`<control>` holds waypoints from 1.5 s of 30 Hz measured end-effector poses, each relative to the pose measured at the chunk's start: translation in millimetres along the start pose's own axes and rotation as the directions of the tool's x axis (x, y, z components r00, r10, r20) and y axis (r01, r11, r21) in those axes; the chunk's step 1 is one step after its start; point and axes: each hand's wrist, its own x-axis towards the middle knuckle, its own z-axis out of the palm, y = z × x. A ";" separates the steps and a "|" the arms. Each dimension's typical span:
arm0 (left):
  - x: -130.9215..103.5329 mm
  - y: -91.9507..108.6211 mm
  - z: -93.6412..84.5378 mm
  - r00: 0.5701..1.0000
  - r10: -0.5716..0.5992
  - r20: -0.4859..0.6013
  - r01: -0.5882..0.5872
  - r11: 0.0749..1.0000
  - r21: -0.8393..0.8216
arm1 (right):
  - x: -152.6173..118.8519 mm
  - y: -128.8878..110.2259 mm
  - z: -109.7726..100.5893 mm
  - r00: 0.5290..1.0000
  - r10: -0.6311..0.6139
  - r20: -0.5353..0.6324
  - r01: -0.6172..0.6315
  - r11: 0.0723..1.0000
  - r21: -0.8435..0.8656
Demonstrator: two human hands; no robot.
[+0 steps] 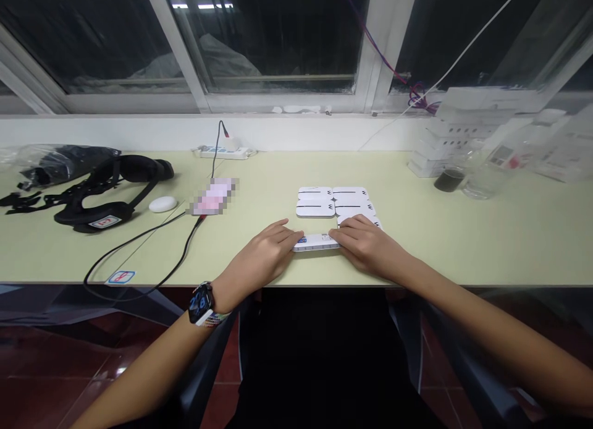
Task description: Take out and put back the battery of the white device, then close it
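Observation:
Both hands are at a white card-like piece (317,240) with small blue and grey printing, near the table's front edge. Its front edge shows a grey band with small marks. My left hand (271,248) grips the left end, thumb and fingers closed. My right hand (364,240) holds the right end the same way. Just beyond lie several white rounded cards in two columns, each with a black line and a W-like mark; one is the left card (315,208), another the right card (354,207). My right hand partly covers the nearest right card (375,220).
To the left lie a black headset (97,216), a white oval object (162,204) and a blurred pink phone-like item (213,197) with a black cable (185,250). A power strip (225,152) sits at the back. White boxes (435,144) and a clear bottle (500,160) stand right.

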 end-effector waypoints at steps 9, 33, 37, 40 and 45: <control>8.2 12.4 -0.4 0.998 -0.049 0.024 0.049 0.999 0.010 | 0.2 -1.6 3.6 1.000 0.009 -0.018 -0.009 1.000 0.000; 18.9 -9.3 -3.3 0.871 -0.490 0.039 0.422 0.706 -0.568 | 28.5 -2.1 2.8 0.983 0.182 0.024 -0.179 0.925 0.335; 22.3 -20.1 3.0 0.875 -0.478 0.074 0.448 0.741 -0.500 | 37.6 0.2 4.3 0.968 0.200 0.150 -0.237 0.924 0.301; 21.8 -21.0 3.9 0.889 -0.457 0.040 0.436 0.815 -0.383 | 38.3 2.1 6.3 0.971 0.166 0.174 -0.212 0.931 0.297; 26.2 -19.9 -6.7 0.912 -0.407 0.047 0.406 0.880 -0.248 | 39.2 6.2 13.6 0.986 0.082 0.145 -0.123 0.946 0.301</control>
